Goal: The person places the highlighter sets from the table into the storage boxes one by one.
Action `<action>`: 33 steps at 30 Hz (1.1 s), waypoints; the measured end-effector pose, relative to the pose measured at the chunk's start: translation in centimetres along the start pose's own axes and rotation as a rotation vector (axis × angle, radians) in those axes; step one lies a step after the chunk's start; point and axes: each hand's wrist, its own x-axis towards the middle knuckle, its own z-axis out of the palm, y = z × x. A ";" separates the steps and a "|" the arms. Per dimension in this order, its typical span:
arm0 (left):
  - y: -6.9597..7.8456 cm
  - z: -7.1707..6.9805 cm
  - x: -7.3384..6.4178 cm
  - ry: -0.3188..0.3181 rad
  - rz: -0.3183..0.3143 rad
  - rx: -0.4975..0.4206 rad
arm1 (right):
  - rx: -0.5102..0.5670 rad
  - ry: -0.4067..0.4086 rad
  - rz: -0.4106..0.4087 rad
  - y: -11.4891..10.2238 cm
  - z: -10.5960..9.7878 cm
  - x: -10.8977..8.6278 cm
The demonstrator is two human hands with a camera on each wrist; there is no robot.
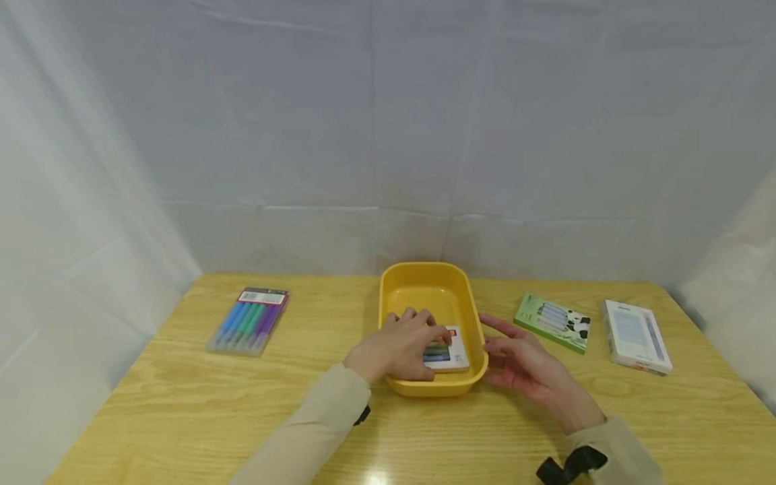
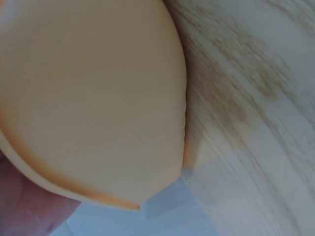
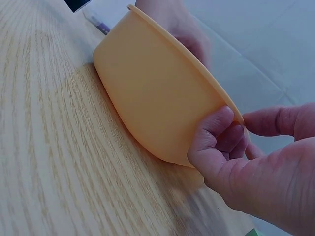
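Observation:
My left hand (image 1: 403,343) reaches down into a yellow plastic bin (image 1: 424,275) and grips a flat white box (image 1: 459,349) with a picture of coloured sticks on its front. The thumb is at the box's near edge and the fingers curl over its top; the palm hides its left part. Outside the bin, my right hand (image 1: 527,367) touches the right wall near the rim with loosely bent fingers (image 3: 216,120). The left wrist view is mostly filled by the bin's outer wall (image 2: 93,98), with part of the left hand (image 2: 34,206) at the lower left.
On the wooden table (image 1: 291,411), a clear pack of blue, green and purple pens (image 1: 250,322) lies at the left. A green panda box (image 1: 553,323) and a white box (image 1: 636,337) lie at the right. A white curtain (image 1: 376,135) hangs behind.

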 end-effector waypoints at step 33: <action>-4.2 -1.9 -4.6 0.622 -0.127 0.146 | -0.090 0.099 0.010 0.0 0.2 0.0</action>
